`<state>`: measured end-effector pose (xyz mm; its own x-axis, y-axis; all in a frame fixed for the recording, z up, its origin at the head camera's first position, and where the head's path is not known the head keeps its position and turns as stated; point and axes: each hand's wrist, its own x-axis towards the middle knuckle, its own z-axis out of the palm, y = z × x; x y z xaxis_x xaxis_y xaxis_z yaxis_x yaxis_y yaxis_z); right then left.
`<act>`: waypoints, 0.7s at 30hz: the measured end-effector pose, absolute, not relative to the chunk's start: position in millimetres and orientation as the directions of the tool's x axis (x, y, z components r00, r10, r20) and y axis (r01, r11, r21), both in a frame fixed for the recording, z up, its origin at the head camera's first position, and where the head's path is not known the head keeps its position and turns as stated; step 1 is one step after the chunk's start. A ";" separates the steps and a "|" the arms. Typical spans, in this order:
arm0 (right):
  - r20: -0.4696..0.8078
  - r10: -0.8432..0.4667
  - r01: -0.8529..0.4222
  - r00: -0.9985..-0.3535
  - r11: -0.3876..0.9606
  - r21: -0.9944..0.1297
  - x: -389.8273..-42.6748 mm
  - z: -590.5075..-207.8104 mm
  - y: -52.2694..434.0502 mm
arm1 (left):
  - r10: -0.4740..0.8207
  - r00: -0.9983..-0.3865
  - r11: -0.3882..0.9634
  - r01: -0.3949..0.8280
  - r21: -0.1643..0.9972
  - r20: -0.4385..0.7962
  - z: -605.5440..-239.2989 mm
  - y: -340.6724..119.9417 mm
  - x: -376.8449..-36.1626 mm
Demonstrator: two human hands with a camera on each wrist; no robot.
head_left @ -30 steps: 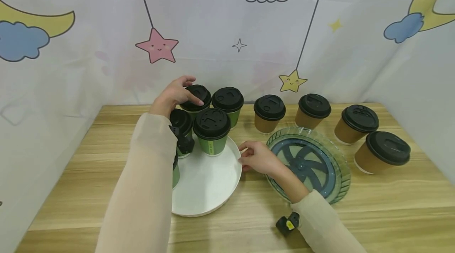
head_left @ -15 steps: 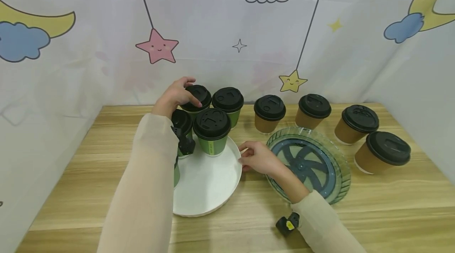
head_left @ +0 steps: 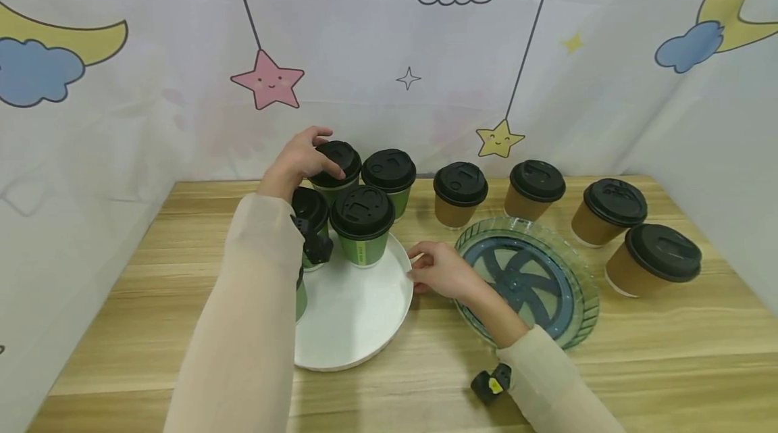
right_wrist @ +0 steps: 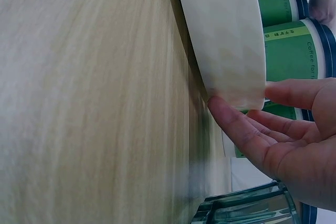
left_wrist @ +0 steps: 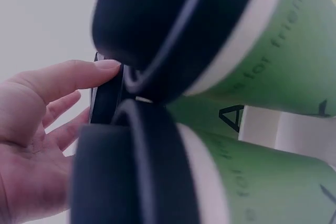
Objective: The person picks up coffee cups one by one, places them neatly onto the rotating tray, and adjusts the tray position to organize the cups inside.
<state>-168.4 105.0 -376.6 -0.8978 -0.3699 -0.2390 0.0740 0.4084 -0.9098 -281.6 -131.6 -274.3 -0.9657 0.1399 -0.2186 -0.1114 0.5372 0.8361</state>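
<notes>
In the head view my left hand grips the black lid of a green paper coffee cup at the back left. Its thumb and fingers reach around the lid in the left wrist view, partly hidden behind two nearer cups. Other lidded green cups stand on and behind a white round tray; one is mostly covered by the left sleeve. My right hand pinches the right edge of that tray. The right wrist view shows its fingers at the tray's side wall.
A greenish clear ribbed glass plate lies right of the tray, under the right forearm. Several brown lidded cups stand in an arc behind and right of it. A printed white cloth hangs behind the wooden table.
The left hand and the cup it grips have risen very slightly in the last half second. My right hand and the tray have stayed still.
</notes>
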 end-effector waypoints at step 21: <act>-0.248 -0.356 0.087 -0.901 0.410 -0.908 -168.8 -376.6 104.4 | 0.113 -0.982 0.512 -0.072 0.856 -0.150 -202.4 -133.6 -263.0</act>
<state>-168.8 104.4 -376.6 -0.9012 -0.3558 -0.2476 0.0873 0.4105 -0.9077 -263.0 -133.6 -202.4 -0.9822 0.1127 -0.1503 -0.0723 0.5118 0.8560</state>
